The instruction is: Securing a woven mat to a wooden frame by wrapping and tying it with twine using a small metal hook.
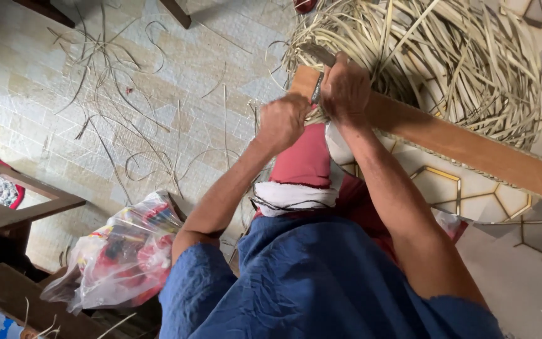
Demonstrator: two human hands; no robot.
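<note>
From my remote seat I see the work centred on a thin pale cane strip [313, 115] pinched where the two hands meet, over the raised knee and against the near end of a long wooden plank [472, 147]. The right hand [345, 91] is curled shut over that end, pressing down on the strip and gripping a small metal blade [317, 88] that pokes out beside the thumb; I judge the plank serves as a firm rest so the blade can bear on the cane. The left hand [281, 121] is a closed fist just beside it, touching the strip on the near side, seemingly pulling it taut, though I cannot tell exactly what lies inside the fist. The knee, in red cloth with a white band [296, 194], props the work. Beyond the plank lies a big loose pile of cane strips [446, 56], within reach as stock. The floor is pale patterned tile [158, 94] littered with thin curled shavings [114, 125]. At the left stand a dark wooden frame [26, 201] and a clear plastic bag [123, 251] of red and white items
</note>
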